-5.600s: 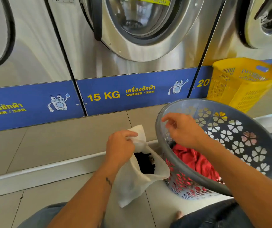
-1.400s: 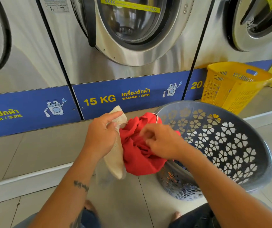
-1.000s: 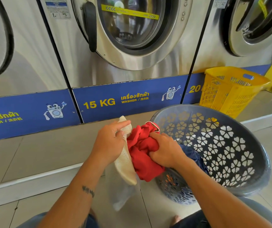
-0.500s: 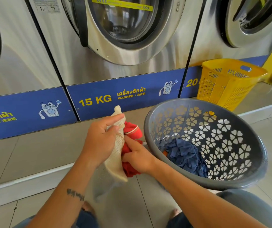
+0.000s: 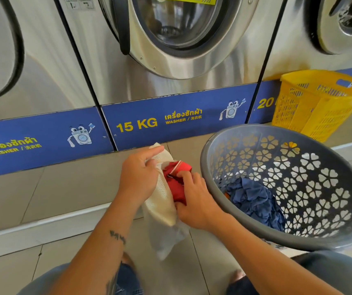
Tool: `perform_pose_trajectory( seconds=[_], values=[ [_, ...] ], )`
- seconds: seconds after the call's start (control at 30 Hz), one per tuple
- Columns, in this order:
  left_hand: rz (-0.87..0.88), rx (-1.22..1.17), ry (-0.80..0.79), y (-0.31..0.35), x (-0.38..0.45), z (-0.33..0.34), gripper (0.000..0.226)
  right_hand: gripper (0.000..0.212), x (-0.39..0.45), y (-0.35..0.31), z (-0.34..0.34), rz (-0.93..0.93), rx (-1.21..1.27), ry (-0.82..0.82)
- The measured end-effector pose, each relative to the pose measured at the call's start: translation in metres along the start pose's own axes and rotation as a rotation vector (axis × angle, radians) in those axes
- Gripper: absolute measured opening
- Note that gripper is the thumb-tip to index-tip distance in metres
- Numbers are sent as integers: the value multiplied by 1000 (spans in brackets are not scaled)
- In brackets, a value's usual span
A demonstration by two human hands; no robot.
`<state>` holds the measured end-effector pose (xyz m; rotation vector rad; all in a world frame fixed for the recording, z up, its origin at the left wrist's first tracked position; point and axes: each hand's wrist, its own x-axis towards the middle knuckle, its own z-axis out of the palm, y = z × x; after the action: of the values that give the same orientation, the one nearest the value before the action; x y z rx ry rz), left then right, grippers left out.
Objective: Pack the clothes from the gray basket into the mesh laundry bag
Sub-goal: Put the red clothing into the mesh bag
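While left hand [image 5: 137, 179] pinches cream mesh laundry bag [image 5: 163, 201] open, right hand [image 5: 196, 202] grips red garment [image 5: 176, 182] at its mouth; blue clothes [image 5: 253, 201] in gray basket [image 5: 341, 231] beside bag.

Head view — forward-down, close above hands [image 5: 196, 201]

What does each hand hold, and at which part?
Left hand grips the mesh laundry bag at its opening edge; right hand grips the red garment, mid-bunch.
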<state>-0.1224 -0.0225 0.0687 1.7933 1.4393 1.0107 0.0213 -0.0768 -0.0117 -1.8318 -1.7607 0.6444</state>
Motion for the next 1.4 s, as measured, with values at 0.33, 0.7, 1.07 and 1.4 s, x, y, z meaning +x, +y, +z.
perform_pose_trajectory(
  seconds=[0.33,0.7,1.07,1.4],
  values=[
    [38,42,-84,-16,-14,5,44,91,3,19,19,141,332,-159],
    [22,110,-79,-35,-14,-5,47,52,4,11,46,130,414,-110],
    [-53,-127,-202,-10,-30,-15,41,39,12,-9,56,-323,-168,-246],
    [-97,283,-136,-71,-27,3,47,63,0,13,54,-46,-77,-403]
  ],
)
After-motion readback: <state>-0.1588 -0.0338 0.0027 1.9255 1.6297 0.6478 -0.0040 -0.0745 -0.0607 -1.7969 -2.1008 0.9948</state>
